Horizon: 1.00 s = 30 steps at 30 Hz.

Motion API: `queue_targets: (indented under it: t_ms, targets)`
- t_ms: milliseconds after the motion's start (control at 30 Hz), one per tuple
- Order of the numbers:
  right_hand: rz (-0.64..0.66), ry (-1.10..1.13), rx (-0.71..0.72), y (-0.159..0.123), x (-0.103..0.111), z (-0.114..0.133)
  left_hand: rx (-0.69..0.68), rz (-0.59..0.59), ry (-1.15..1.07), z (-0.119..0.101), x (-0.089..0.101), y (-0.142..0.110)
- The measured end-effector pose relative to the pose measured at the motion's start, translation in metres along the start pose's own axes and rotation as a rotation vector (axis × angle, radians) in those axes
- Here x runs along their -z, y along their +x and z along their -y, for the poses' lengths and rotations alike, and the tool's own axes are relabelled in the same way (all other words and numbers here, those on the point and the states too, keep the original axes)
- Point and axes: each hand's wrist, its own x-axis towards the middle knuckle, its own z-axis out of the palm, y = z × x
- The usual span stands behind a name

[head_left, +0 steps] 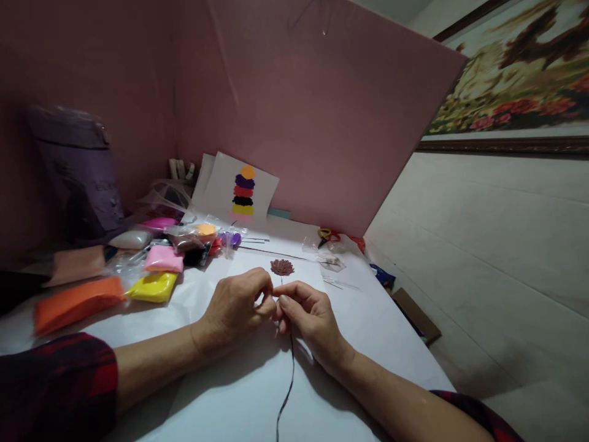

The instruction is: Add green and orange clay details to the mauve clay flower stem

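left hand [242,301] and right hand [315,316] look pinched together on the stem [281,280], flower [282,267] just past them over the bench [207,399]. probably light, soft and kinda fragile, so i'd hold it by the stem.

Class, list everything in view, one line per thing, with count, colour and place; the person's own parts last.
table: 1, white, centre
panel: 1, pink, behind table
tiled wall: 1, pale, right
framed picture: 1, multicoloured, upper right
purple container: 1, purple, far left
filled bags: many, mixed colours, table's left
patched sheet: 1, white with coloured patches, by panel
scissors: count unclear, yellow and red handles, table's far right
thin sticks: several, dark, table's far middle
blue packet: 1, blue, beyond table's right edge
flat box: 1, brown, below packet
flower-like piece: 1, brown, table middle
dark strand: 1, black, near middle
sleeves: 2, dark and red, lower corners
left hand: 1, bare, pinching strand
right hand: 1, bare, pinching strand
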Motion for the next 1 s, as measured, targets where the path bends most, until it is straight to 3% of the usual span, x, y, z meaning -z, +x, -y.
queue_targets:
  t_ms: [200,333,433,767,1000]
  targets:
    - [-0.105,0.142,0.02,0.002,0.001,0.003,0.276,-0.042,-0.072,-0.003,0.007,0.01]
    - [-0.097,0.285,-0.065,0.005,0.003,0.007,0.279,0.052,-0.369,-0.004,0.009,0.013]
    - [-0.084,0.319,-0.088,0.006,0.005,0.008,0.305,0.104,-0.466,-0.006,0.008,0.012]
    - [-0.081,0.273,-0.074,0.006,0.004,0.005,0.166,0.113,-0.393,-0.006,0.006,0.009]
    - [-0.092,0.073,-0.014,0.005,0.004,0.001,0.073,0.095,-0.269,-0.001,-0.001,0.005]
